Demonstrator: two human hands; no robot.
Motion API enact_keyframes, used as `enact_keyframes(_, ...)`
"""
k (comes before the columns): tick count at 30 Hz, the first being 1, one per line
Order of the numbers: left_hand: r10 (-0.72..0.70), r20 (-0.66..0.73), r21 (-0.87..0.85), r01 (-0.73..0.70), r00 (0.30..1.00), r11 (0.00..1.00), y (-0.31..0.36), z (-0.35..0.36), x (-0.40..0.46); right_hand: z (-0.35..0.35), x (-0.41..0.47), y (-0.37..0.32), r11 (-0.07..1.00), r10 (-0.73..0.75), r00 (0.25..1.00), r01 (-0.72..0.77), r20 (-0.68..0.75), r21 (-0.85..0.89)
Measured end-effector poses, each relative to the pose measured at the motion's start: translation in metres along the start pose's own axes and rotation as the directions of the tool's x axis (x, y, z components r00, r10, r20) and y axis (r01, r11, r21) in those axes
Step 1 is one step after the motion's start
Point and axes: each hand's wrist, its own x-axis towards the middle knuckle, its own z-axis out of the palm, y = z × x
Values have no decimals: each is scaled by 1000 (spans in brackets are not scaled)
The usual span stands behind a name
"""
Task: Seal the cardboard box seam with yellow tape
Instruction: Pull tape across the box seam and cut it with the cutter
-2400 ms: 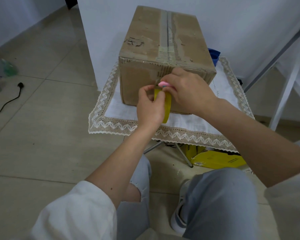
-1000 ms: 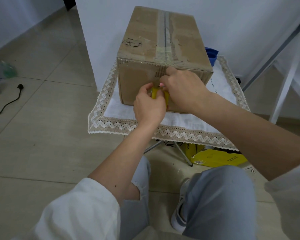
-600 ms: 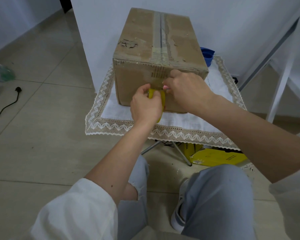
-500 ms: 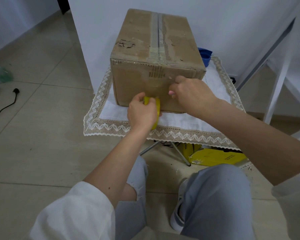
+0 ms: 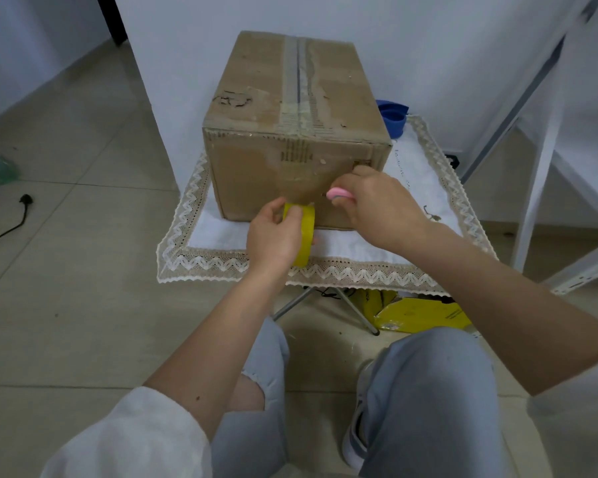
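the tape roll [image 5: 304,236] is clasped in the left grip [image 5: 273,236], low against the box [image 5: 290,132] front. the seam [image 5: 299,70] lies at 12 o'clock, running straight away. a pink cutter [image 5: 339,193] is enclosed by the right grip [image 5: 377,205], at 2 o'clock of the roll.

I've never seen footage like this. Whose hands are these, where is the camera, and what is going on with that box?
No machine here: a person wears a camera on the head, looking down at their own hands. The left hand grips a roll of yellow tape. The right hand holds a small pink tool, perhaps a cutter. Both are at the front face of a worn cardboard box, which stands on a lace-edged white cloth over a small folding table. Their knees show below.
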Motion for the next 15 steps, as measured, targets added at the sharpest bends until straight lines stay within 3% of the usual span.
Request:
enact_keyframes(11,29,76,-6,-29,997,1000,-5,24,-11,8,-37,41,957,203,978,-188,-46,222)
enact_keyframes(15,57,168,49,-66,984,997,-4,42,-18,11,-48,69,866,371,929,-353,19,354)
